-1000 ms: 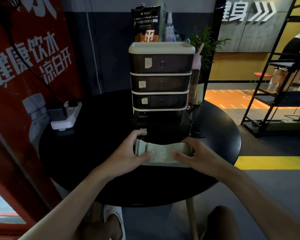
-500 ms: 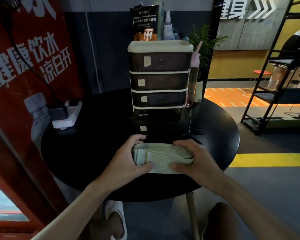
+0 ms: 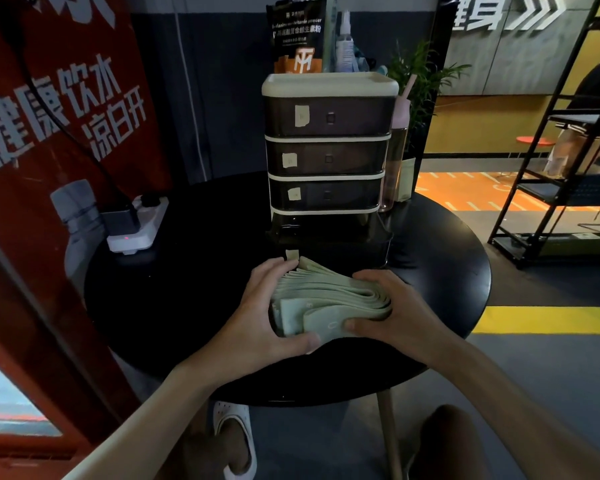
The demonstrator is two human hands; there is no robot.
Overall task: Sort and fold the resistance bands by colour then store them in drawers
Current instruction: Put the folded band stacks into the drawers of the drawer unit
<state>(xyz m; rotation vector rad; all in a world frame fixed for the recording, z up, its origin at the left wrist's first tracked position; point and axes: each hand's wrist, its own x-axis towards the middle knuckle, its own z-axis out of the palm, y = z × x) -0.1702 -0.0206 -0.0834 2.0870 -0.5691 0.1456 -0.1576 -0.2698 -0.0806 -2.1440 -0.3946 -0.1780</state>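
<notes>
A stack of folded pale green resistance bands (image 3: 326,299) sits between my hands over the near part of the round black table (image 3: 194,306). My left hand (image 3: 260,317) grips the stack's left end, thumb under the front edge. My right hand (image 3: 392,306) grips the right, folded end. The stack is tilted, its far edge raised toward the drawer unit. Right behind it stands a dark drawer unit (image 3: 328,157) with a cream top; its bottom drawer (image 3: 329,244) is pulled out toward me.
A white power strip (image 3: 136,226) with a plugged adapter lies at the table's left rear. A pink-capped bottle (image 3: 395,154) and a potted plant (image 3: 420,84) stand right of the drawers. A black metal rack (image 3: 555,161) stands on the floor at the right.
The green bands went from lying flat to being gathered and lifted as a thick stack, tilted up toward the open bottom drawer. Both hands closed tighter round its ends.
</notes>
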